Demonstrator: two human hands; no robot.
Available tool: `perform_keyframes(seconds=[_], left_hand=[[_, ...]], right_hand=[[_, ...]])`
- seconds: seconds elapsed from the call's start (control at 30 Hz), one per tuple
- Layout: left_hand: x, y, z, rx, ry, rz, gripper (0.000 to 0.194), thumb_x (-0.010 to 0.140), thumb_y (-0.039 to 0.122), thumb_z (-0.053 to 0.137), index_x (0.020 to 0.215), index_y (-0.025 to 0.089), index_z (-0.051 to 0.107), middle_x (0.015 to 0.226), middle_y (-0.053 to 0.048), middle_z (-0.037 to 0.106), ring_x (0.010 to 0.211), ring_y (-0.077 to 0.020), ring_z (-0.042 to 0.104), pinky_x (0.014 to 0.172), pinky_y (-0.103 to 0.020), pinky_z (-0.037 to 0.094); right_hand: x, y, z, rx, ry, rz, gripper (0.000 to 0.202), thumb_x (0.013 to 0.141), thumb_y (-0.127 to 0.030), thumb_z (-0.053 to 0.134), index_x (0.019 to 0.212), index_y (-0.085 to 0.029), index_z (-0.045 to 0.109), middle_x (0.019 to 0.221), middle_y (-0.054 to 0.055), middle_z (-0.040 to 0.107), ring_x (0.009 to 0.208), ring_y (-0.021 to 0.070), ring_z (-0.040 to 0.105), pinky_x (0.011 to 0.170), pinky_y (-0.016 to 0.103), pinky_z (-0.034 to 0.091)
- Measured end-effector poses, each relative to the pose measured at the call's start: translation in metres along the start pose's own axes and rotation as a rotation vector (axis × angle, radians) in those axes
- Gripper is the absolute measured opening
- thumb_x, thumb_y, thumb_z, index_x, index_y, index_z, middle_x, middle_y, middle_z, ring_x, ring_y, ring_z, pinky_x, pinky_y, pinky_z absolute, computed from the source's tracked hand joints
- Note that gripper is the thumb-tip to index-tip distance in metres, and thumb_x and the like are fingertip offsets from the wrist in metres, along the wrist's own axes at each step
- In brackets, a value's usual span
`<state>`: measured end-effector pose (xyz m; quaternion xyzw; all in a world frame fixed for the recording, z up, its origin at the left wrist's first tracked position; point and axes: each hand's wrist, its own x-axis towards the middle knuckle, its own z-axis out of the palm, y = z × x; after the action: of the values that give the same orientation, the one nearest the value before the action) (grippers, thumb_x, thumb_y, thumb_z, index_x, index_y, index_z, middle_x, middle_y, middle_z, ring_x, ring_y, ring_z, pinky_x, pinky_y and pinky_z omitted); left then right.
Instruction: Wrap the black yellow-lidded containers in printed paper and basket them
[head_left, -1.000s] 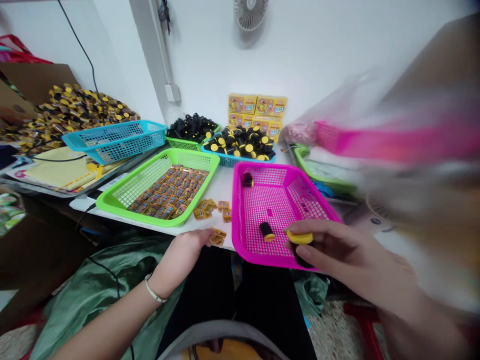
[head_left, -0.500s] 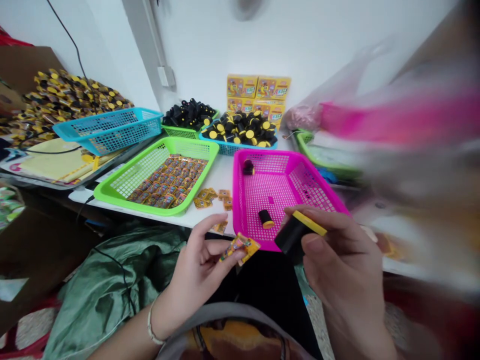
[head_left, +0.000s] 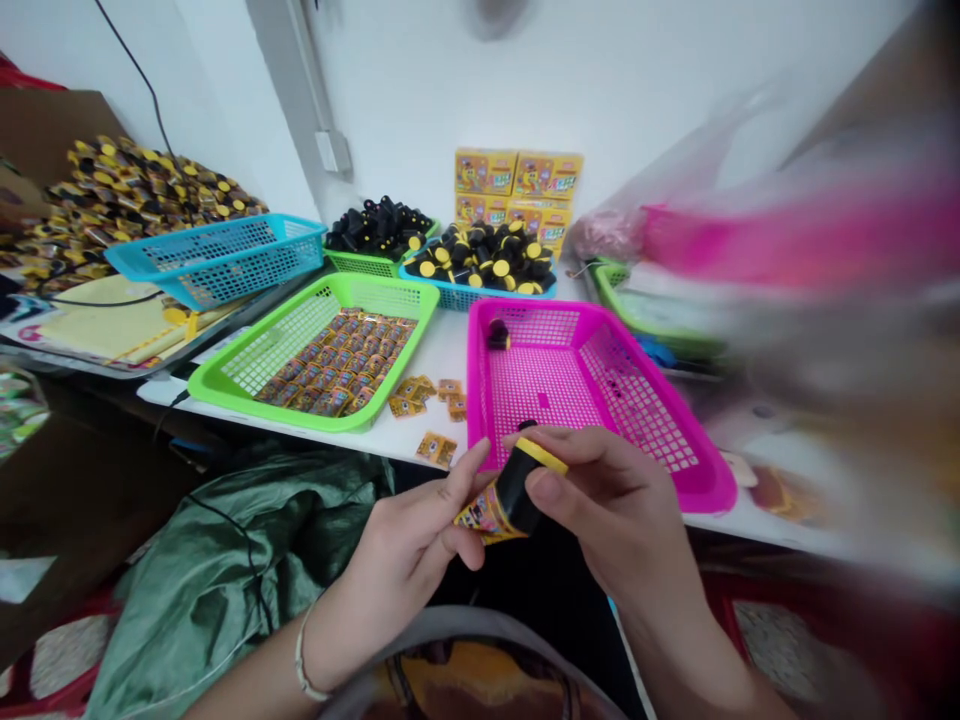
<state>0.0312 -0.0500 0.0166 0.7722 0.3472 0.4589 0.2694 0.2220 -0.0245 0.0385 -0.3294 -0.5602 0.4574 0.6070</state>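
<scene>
My right hand [head_left: 615,510] is closed on a small black cylinder with a yellow cap [head_left: 519,492], held tilted. Between the fingers and thumb of my left hand [head_left: 420,545] is a printed orange wrapper sleeve [head_left: 482,512]. The cylinder's black end meets the sleeve; whether it sits inside or only against it I cannot tell. Just behind my hands stands the magenta basket [head_left: 712,482], with a black cylinder [head_left: 498,335] in its far left corner. Another one in it is mostly hidden by my right hand. Several flat orange wrappers [head_left: 436,449] lie on the table at its left.
A green basket [head_left: 225,385] holds rows of wrapped cylinders. Behind it are a blue basket [head_left: 225,285], a basket of black cylinders [head_left: 379,228] and one of yellow-capped cylinders [head_left: 487,262]. Yellow boxes [head_left: 547,175] stack against the wall. Blurred plastic [head_left: 810,250] fills the right.
My right hand has moved left and brought the cylinder to the wrapper sleeve in my left hand; they now touch. The left hand has turned slightly, its fingers closer around the sleeve.
</scene>
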Motion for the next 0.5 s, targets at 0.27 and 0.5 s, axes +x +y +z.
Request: perform_keyframes(seconds=[0.27,0.5], left_hand=[[0.0,0.007,0.01,-0.609,0.074,-0.298,0.087,0.091,0.016,0.07,0.161,0.035,0.021,0.092,0.0,0.08,0.076,-0.0098,0.073,0.074,-0.018,0.058],[-0.004,0.006,0.012,-0.312,0.123,-0.296,0.115,0.085,0.013,0.076,0.161,0.041,-0.006,0.117,-0.003,0.079,0.099,-0.0171,0.077,0.091,-0.03,0.062]], right_hand=[[-0.006,-0.001,-0.006,0.035,-0.182,0.003,0.027,0.072,-0.015,0.087,0.092,-0.032,0.078,0.104,-0.001,0.079,0.095,0.0138,0.077,0.081,0.021,0.062],[-0.007,-0.001,0.0,-0.321,-0.038,-0.044,0.023,0.069,-0.024,0.087,0.081,-0.026,0.067,0.069,-0.005,0.067,0.058,0.0103,0.063,0.05,0.019,0.053]])
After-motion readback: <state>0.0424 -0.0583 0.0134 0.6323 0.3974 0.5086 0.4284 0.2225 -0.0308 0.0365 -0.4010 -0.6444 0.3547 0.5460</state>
